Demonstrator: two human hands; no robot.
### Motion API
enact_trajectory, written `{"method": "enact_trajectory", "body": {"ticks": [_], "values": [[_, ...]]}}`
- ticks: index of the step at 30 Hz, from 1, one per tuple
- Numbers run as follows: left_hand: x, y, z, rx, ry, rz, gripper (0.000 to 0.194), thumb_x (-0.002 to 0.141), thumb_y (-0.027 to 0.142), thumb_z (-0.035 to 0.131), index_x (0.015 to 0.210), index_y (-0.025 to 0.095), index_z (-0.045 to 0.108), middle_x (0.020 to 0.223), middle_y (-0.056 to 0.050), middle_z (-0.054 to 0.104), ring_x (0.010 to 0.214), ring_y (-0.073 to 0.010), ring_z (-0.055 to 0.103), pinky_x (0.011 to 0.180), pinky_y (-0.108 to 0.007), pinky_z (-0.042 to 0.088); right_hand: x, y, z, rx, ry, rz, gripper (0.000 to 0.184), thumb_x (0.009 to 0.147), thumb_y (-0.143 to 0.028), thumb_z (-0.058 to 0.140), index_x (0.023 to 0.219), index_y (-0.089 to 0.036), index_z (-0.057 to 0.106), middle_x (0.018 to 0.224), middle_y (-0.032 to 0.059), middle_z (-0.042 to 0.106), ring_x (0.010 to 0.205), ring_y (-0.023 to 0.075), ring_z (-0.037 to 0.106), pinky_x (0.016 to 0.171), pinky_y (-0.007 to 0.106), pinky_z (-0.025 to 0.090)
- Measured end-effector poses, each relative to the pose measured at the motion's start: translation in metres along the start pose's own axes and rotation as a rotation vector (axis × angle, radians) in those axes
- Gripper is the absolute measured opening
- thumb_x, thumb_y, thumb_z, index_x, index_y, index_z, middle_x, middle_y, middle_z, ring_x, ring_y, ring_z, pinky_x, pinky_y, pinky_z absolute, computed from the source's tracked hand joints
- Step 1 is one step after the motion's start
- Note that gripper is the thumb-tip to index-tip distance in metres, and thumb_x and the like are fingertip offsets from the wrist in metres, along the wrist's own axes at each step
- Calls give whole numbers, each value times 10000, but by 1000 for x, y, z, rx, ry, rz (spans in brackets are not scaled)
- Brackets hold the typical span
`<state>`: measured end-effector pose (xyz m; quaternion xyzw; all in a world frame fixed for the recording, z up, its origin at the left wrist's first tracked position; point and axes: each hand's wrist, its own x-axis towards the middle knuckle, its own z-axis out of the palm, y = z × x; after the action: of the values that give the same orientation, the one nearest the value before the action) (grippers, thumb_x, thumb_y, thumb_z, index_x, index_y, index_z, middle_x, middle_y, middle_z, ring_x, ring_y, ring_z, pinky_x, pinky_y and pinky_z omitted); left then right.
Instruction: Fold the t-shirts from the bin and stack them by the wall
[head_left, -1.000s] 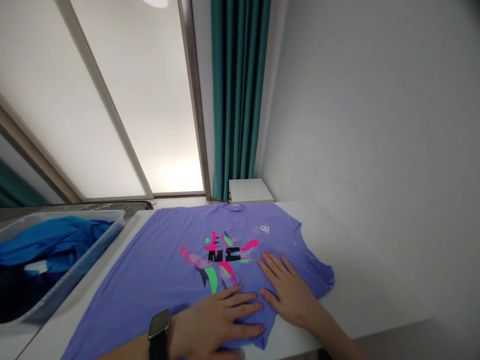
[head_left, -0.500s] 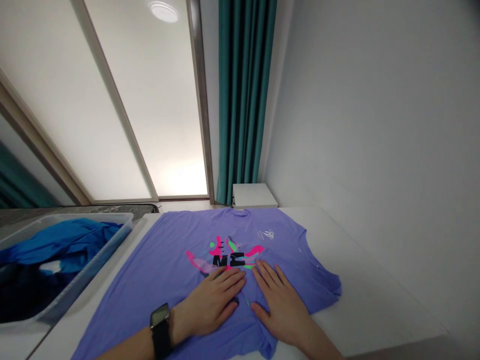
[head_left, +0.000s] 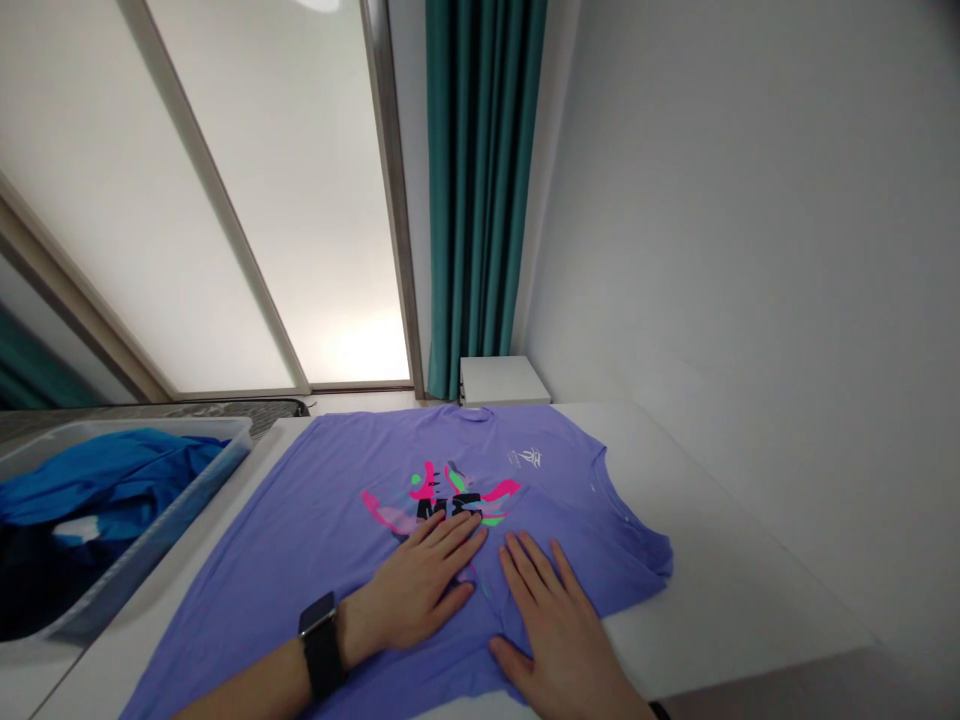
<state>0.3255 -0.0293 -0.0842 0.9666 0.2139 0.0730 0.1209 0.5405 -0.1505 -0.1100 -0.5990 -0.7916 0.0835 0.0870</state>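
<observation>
plainly, the right hand (head_left: pixel 559 620) lies flat, fingers spread, and just left of it the left hand (head_left: pixel 416 585), smartwatch (head_left: pixel 321 640) at its wrist, lies flat too, fingers extended, both on a purple printed t-shirt (head_left: pixel 300 530) laid out beneath and beyond them, with a clothes-filled plastic bin (head_left: pixel 150 545) farther left and a teal curtain (head_left: pixel 480 200) well beyond.

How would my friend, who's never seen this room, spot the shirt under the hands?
Find the white table beside the pale wall. Spread across it, beneath the left hand and right hand, is a purple shirt. Unlike the crumpled blue clothes in the plastic bin to its left, it shows a bright pink, green and black print.
</observation>
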Motion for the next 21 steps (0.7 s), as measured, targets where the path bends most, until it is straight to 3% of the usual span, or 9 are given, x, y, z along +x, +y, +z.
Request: {"method": "enact_trajectory", "body": {"ticks": [3, 9, 13, 17, 21], "values": [[-4, -2, -5, 18, -28, 24, 692, 959, 358, 498, 1553, 266, 155, 1594, -85, 257, 1455, -270, 250, 1186, -523, 193, 0, 1, -4, 13, -21, 5, 864, 875, -582, 535, 1550, -188, 166, 1602, 78, 135, 1472, 323, 148, 1196, 572, 85], [-28, 27, -13, 39, 15, 33, 704, 957, 283, 494, 1557, 274, 124, 1595, -61, 248, 1444, -272, 279, 1174, -504, 253, 8, 3, -21, 17, 1, 57, 546, 1016, -435, 262, 1501, -199, 346, 1558, 49, 312, 1443, 242, 275, 1201, 503, 176], [-43, 39, 0, 41, -22, -50, 831, 900, 385, 585, 1561, 251, 100, 1594, -96, 224, 1445, -310, 267, 1161, -530, 262, 15, 0, -15, -8, 48, 77, 610, 979, -451, 370, 1521, -182, 294, 1581, 61, 244, 1456, 269, 234, 1201, 512, 167], [-49, 32, 5, 45, -44, -91, 907, 871, 538, 592, 1562, 236, 89, 1595, -108, 217, 1449, -330, 249, 1163, -565, 215, 13, 0, -1, 6, -6, 22, 803, 882, -558, 531, 1541, -222, 219, 1597, 71, 150, 1463, 343, 178, 1177, 607, 131], [-57, 3, 1, 101, 5, -171, 657, 998, 495, 385, 1557, 271, 123, 1598, -65, 224, 1459, -271, 243, 1170, -512, 222, 7, 6, 4, -13, 0, 9, 866, 852, -570, 567, 1549, -255, 162, 1601, 77, 137, 1463, 362, 160, 1159, 648, 93]]}}
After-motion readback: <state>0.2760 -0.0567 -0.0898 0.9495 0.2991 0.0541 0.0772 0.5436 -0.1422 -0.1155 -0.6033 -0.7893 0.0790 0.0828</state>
